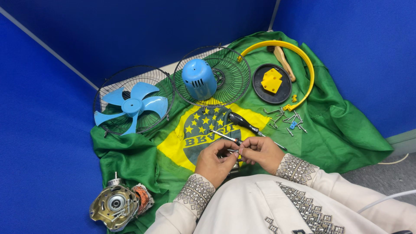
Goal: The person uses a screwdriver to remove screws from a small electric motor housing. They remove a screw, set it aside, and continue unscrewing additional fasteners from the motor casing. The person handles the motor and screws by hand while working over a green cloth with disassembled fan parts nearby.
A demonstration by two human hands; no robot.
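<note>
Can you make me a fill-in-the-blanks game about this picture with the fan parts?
1. The fan blade lying in the wire guard is coloured ____.
2. The yellow block sits on a round ____ disc.
3. The motor lies near the person's ____ sleeve.
4. The left hand and right hand meet above a green and yellow ____.

Missing words: blue; black; left; cloth

At eleven o'clock from my hands lie pale blue fan blades (132, 105); at twelve, a blue motor cover (199, 79). The cloth (342, 125) is green with a yellow, starred middle; the hoop (303, 56) is yellow.
</note>
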